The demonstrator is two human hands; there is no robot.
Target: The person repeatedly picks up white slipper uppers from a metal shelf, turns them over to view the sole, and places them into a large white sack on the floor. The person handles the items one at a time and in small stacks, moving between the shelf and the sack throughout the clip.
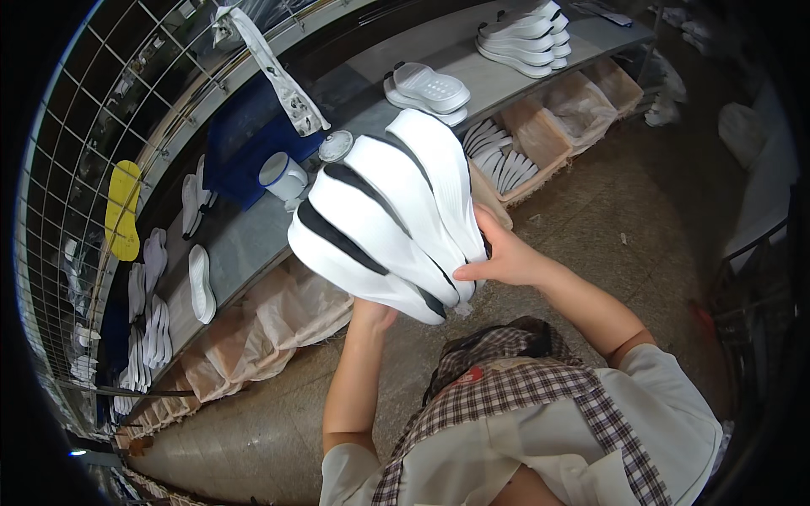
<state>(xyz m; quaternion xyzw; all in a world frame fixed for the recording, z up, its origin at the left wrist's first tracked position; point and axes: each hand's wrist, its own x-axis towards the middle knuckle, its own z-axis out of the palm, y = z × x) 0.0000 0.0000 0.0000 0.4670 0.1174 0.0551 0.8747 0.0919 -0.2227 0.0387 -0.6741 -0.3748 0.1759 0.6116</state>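
Note:
Between my hands is a fanned bunch of several white shoe soles (380, 228) with black bands along their sides, held up in front of my chest. My right hand (506, 253) grips the bunch at its near right end, thumb laid across the soles and fingers behind them. Under the near left end, my left hand (374, 314) supports the bunch from below; its fingers are hidden by the soles. Just beyond the bunch, a white mug (283, 175) with a blue rim and a small round lidded container (336, 147) stand on the grey bench.
The grey bench (371, 72) curves past, bearing a pair of soles (430, 91), a sole stack (525, 38) and more soles at left. Plastic-lined boxes (527, 135) sit below, one holding white soles. A wire grid (93, 126) carries a yellow insole (123, 211). Behind the mug is a blue bin (249, 139).

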